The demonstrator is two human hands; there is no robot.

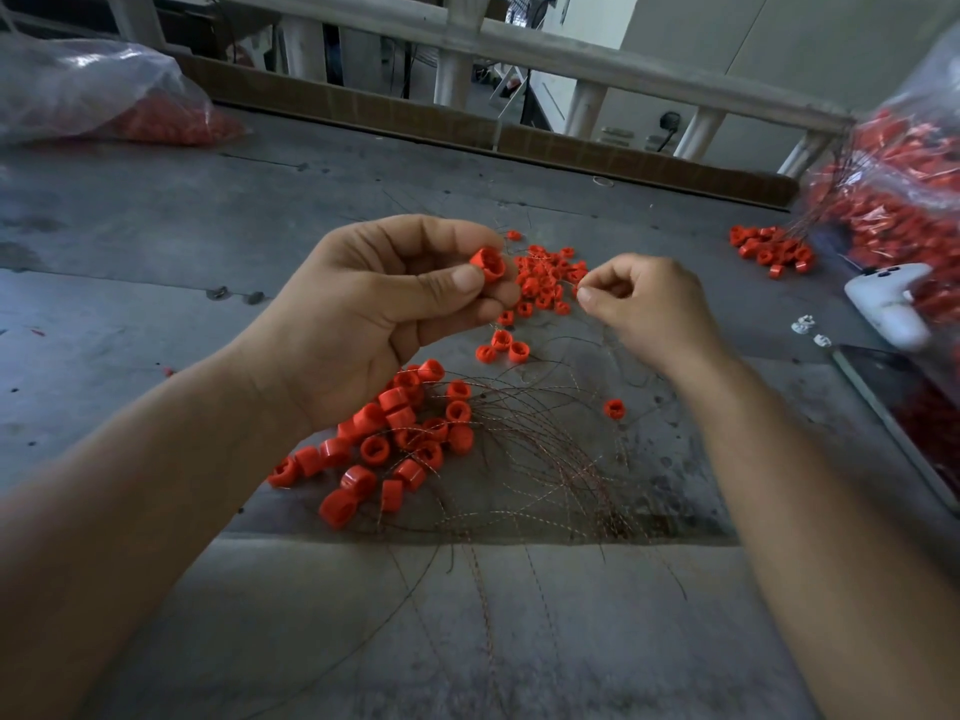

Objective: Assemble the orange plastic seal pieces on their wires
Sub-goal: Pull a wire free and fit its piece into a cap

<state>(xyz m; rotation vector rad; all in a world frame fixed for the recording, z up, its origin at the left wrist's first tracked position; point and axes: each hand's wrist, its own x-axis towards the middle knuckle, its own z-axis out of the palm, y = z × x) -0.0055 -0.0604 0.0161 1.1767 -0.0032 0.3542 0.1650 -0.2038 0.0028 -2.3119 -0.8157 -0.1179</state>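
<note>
Over grey table (156, 226), left hand (384, 304) fingers clamped on orange seal piece (488, 263), right hand (644, 304) fingers pinching wire (585, 275).

No text, label, brand, number or sign can be read anywhere in the view.
</note>
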